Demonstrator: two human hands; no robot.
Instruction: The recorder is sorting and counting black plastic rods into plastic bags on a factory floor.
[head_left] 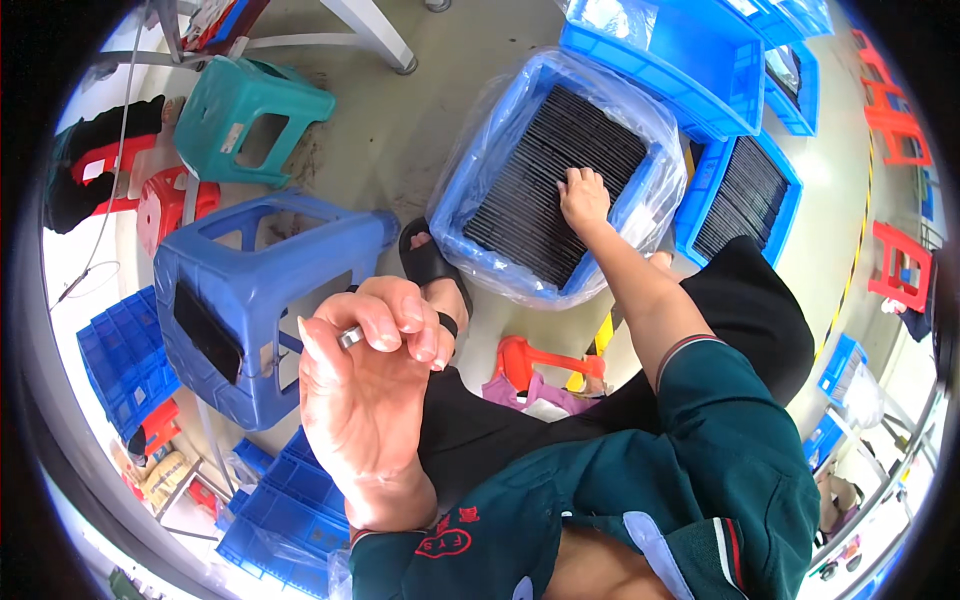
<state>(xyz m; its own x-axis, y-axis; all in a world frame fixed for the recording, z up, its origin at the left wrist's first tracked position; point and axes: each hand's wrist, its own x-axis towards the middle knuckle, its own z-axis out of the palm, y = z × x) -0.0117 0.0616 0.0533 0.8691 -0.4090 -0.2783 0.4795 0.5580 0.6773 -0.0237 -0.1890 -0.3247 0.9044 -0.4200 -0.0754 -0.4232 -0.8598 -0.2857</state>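
My right hand (585, 200) reaches into a blue crate (452, 225) lined with clear plastic. Tightly packed rows of thin black strips (535, 180) fill the crate. The fingers of that hand are bent and closed on the strips; their tips are partly hidden, and no strip appears lifted out. Raised close to me, my left hand (370, 390) has its palm turned up and its fingers loosely curled, with the palm bare. A silver band, seemingly a ring, shows among its fingers. Behind it, a flat black rectangular piece (208, 332) lies on a blue plastic stool (235, 260).
Beside the lined crate, another blue crate (740, 200) holds more black strips. Blue bins (670, 60) are stacked beyond it. A green stool (250, 115) stands at far left, red stools (900, 265) at far right. Folded blue crates (290, 510) lie at lower left.
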